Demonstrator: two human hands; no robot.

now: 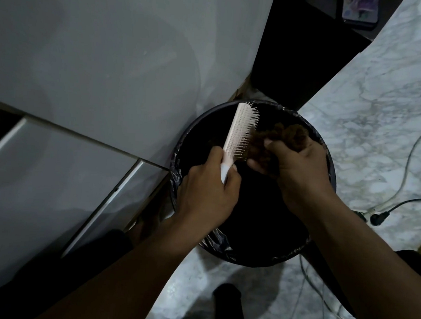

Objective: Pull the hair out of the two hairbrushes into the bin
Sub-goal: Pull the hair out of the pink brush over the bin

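A pale pink hairbrush (240, 131) is held over the round black bin (332, 172), bristles facing right. My left hand (207, 191) grips its white handle. My right hand (296, 165) is closed on a clump of brown hair (293, 135) that still touches the bristles. The bin is lined with a black bag (217, 242) and its inside is dark. Only this one brush is in view.
White cabinet fronts (99, 64) stand to the left of the bin. The floor (382, 109) is marbled. Cables and a plug (378, 217) lie on it to the right. My foot in a dark sock (227, 300) is below the bin.
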